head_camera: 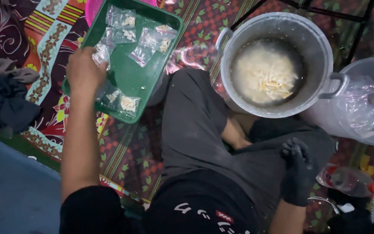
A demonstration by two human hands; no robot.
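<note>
Small clear packets (pixel 128 103) on green tray (pixel 130 76), left hand (pixel 83 71) clamped on one, gloved right hand (pixel 298 167) loosely curled, empty.

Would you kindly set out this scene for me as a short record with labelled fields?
setting: person seated on a patterned mat
left hand: bare, on small clear bags at the left edge of the green tray
small clear bags: several on the tray, each with pale bits inside
right hand: in a black glove, resting on the lap, holding nothing that shows
metal pot: beside the knee, pale strips in liquid
plastic bottle: lying by the right hand, red cap
</note>
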